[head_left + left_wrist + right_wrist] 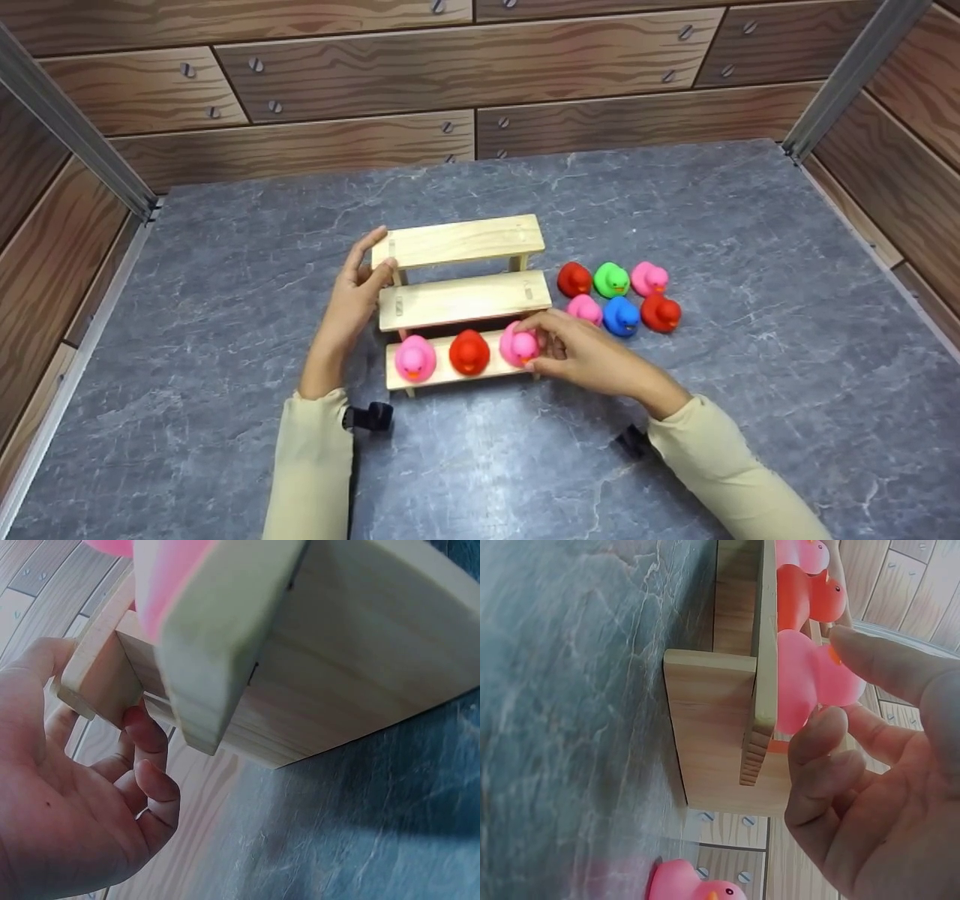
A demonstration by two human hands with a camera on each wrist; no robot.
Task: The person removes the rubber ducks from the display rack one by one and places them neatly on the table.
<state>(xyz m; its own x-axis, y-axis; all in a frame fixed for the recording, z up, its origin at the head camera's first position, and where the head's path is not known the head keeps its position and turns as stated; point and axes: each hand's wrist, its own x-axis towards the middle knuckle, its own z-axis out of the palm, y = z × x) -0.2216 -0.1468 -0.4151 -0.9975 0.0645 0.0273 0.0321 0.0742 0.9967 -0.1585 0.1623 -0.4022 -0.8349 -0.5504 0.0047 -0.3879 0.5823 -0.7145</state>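
A three-step wooden stand (465, 300) carries three rubber ducks in a row on its lowest step. A pink duck (415, 358) sits at the left and a red duck (469, 352) in the middle. At the step's right end my right hand (592, 356) pinches another pink duck (817, 682) between thumb and fingers, its base right at the board. My left hand (352, 300) grips the left end of the stand's top step. In the left wrist view, fingers (154, 791) curl by the edge of the board.
Right of the stand, several ducks stand in two rows: a red duck (574, 279), a green duck (612, 280) and a pink duck (649, 279) behind, with pink, blue (621, 316) and red ones in front. Wood-patterned walls (465, 67) enclose the grey marbled surface (225, 360).
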